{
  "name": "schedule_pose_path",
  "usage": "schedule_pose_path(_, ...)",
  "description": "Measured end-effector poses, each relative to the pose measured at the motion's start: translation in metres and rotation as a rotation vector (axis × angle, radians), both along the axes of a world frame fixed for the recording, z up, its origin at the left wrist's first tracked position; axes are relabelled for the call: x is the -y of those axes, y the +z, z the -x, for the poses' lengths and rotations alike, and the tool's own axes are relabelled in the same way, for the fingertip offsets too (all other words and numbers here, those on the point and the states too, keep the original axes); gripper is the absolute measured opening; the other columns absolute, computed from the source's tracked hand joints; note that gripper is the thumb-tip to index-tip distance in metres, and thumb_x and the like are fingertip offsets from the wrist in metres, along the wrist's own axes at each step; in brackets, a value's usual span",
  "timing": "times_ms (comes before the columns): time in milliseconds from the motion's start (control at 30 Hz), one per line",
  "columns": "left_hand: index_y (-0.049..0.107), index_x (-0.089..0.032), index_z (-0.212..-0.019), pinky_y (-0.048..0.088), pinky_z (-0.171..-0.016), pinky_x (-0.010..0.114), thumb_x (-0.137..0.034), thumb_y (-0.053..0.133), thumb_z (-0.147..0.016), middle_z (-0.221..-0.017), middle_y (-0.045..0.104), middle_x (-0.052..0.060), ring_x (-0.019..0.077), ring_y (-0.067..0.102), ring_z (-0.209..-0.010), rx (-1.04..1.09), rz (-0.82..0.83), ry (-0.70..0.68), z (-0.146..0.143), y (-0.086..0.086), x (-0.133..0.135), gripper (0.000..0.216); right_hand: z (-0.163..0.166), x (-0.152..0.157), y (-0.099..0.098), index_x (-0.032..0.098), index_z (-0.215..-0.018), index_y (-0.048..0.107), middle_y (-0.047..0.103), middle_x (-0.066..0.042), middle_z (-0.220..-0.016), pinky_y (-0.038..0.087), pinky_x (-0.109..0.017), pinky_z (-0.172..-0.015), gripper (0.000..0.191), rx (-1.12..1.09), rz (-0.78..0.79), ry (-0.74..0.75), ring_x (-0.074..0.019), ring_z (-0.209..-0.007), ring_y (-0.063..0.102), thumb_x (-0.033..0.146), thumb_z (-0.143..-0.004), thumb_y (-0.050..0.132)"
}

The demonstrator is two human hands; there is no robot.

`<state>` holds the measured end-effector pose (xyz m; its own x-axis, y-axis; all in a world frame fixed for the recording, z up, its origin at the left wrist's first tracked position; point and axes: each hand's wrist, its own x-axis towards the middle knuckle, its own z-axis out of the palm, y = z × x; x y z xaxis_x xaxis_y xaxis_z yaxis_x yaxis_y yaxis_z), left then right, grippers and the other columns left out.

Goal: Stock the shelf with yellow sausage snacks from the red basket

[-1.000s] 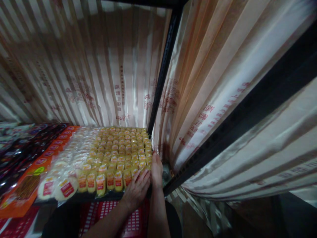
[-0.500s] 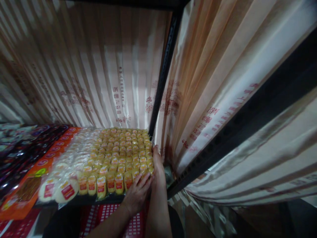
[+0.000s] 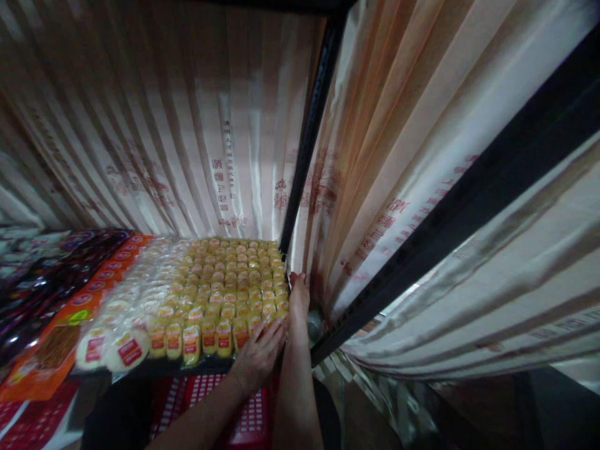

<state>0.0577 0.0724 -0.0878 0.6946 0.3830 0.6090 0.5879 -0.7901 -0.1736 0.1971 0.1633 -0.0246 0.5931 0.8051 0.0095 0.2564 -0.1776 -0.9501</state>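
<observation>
Rows of small yellow cakes in clear wrappers (image 3: 220,294) stand packed together on a dark shelf, red-and-orange labels facing me in the front row. My left hand (image 3: 262,350) rests on the front right corner of these cakes, its fingers stretched out and lying flat. Along the right side of the block is my right hand (image 3: 299,292), fingers extended toward the back near the shelf post. Part of its fingers is hard to make out. Neither hand visibly lifts a cake.
Round white packaged cakes (image 3: 129,351), orange snack bags (image 3: 59,344) and dark shiny packages (image 3: 51,281) lie to the left. A black shelf post (image 3: 312,134) and pale printed curtains (image 3: 253,156) close off the back and right. Red perforated crates (image 3: 253,415) sit below the shelf.
My right hand has slid slightly back along the side of the cakes, and its wrist looks more bent. My left hand stays at the front corner. The view has shifted slightly.
</observation>
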Motion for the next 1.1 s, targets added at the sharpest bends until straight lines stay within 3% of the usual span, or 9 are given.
schedule_pose_path(133, 0.052, -0.012, -0.121, 0.023, -0.110, 0.043, -0.012, 0.033, -0.089, -0.132, 0.052, 0.011, 0.0212, 0.035, -0.131, 0.025, -0.003, 0.002, -0.001, -0.004, 0.000, 0.037, 0.008, 0.025, 0.005, 0.017, -0.116, 0.057, 0.059, -0.009, -0.121, 0.035, -0.034, -0.099, 0.050, 0.000, -0.035, -0.017, -0.0204, -0.115, 0.051, 0.048, -0.092, 0.027)
schedule_pose_path(233, 0.052, -0.013, -0.122, 0.024, -0.110, 0.044, -0.014, 0.034, -0.090, -0.130, 0.054, 0.011, 0.0222, 0.034, -0.131, 0.042, -0.004, -0.002, -0.002, -0.005, 0.000, 0.037, 0.022, 0.057, 0.000, 0.013, -0.128, 0.048, 0.049, -0.011, -0.133, 0.029, -0.033, -0.105, 0.057, 0.019, -0.077, -0.032, -0.0207, -0.125, 0.042, 0.047, -0.089, 0.025)
schedule_pose_path(300, 0.051, -0.012, -0.124, 0.023, -0.110, 0.044, -0.016, 0.035, -0.090, -0.132, 0.051, 0.011, 0.0226, 0.033, -0.132, 0.029, -0.008, 0.000, -0.001, -0.004, 0.000, 0.037, 0.032, 0.079, -0.010, 0.008, -0.132, 0.041, 0.043, -0.015, -0.138, 0.027, -0.035, -0.107, 0.061, 0.053, -0.143, -0.028, -0.0217, -0.128, 0.038, 0.046, -0.087, 0.025)
schedule_pose_path(467, 0.047, -0.014, -0.128, 0.020, -0.111, 0.041, -0.022, 0.036, -0.091, -0.134, 0.050, 0.008, 0.0205, 0.034, -0.131, -0.004, -0.015, 0.035, 0.002, -0.002, 0.000, 0.039, 0.044, 0.115, -0.051, 0.003, -0.133, 0.037, 0.035, -0.019, -0.141, 0.022, -0.041, -0.110, 0.067, 0.151, -0.135, 0.041, -0.0231, -0.133, 0.030, 0.048, -0.087, 0.023)
schedule_pose_path(600, 0.049, -0.017, -0.126, 0.020, -0.109, 0.042, -0.027, 0.037, -0.092, -0.126, 0.057, 0.006, 0.0198, 0.039, -0.127, 0.014, -0.027, 0.054, 0.000, -0.009, -0.001, 0.037, 0.043, 0.122, -0.068, 0.003, -0.133, 0.038, 0.031, -0.020, -0.143, 0.021, -0.044, -0.110, 0.066, 0.203, -0.125, 0.055, -0.0233, -0.135, 0.026, 0.049, -0.088, 0.021)
schedule_pose_path(1100, 0.052, -0.012, -0.123, 0.020, -0.110, 0.043, -0.023, 0.028, -0.094, -0.128, 0.055, 0.008, 0.0220, 0.034, -0.131, 0.028, -0.029, 0.070, 0.000, -0.008, 0.000, 0.040, 0.043, 0.122, -0.072, 0.006, -0.133, 0.038, 0.037, -0.020, -0.139, 0.026, -0.046, -0.107, 0.059, 0.257, -0.210, -0.001, -0.0246, -0.131, 0.032, 0.046, -0.090, 0.027)
